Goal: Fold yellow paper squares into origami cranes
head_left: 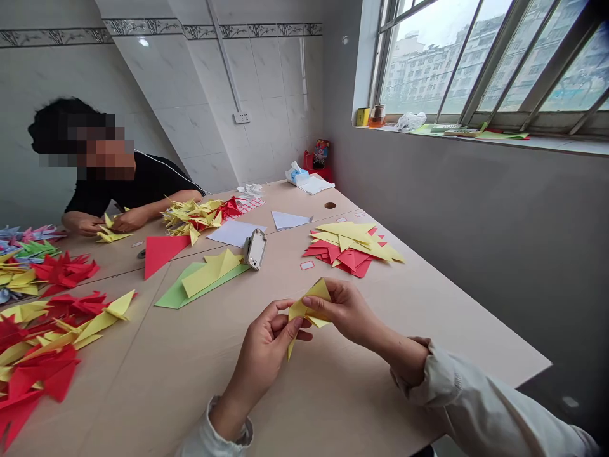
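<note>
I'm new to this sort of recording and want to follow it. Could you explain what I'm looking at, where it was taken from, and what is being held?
There is no machine here: a person works with two bare hands. The one picture comes from a camera worn on that person's head, looking forward and down. The left hand and right hand together hold a folded yellow paper above the table. Just beyond them lies a pile of red and yellow paper. Further left, a green sheet has a yellow piece on it, and many red and yellow folded shapes lie near the picture's left edge. Across the table, another person in a black top also handles yellow paper.
</note>
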The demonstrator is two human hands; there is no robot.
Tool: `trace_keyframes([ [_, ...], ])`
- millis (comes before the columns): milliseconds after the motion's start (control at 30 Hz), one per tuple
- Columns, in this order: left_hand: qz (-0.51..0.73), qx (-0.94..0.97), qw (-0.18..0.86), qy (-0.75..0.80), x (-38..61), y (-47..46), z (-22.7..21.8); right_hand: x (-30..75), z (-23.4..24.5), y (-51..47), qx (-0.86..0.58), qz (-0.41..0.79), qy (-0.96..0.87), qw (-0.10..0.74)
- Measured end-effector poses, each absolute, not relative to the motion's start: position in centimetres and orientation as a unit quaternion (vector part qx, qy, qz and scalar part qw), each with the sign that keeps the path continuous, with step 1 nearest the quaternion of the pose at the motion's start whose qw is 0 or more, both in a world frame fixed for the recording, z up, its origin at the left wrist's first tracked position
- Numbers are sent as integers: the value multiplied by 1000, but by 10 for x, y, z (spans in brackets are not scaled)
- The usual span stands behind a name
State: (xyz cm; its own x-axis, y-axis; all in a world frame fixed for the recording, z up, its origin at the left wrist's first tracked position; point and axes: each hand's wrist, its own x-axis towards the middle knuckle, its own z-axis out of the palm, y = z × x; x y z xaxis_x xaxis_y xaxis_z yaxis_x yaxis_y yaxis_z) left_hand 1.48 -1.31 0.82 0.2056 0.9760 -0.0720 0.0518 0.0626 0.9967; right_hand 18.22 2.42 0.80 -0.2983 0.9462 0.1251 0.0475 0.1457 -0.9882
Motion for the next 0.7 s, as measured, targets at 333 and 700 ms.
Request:
trace_keyframes([
  [333,423,568,520,478,12,-10,11,179,9,14,-396,348,-728,439],
  [700,437,568,499,488,15,-13,9,180,9,16,-397,364,-697,474],
])
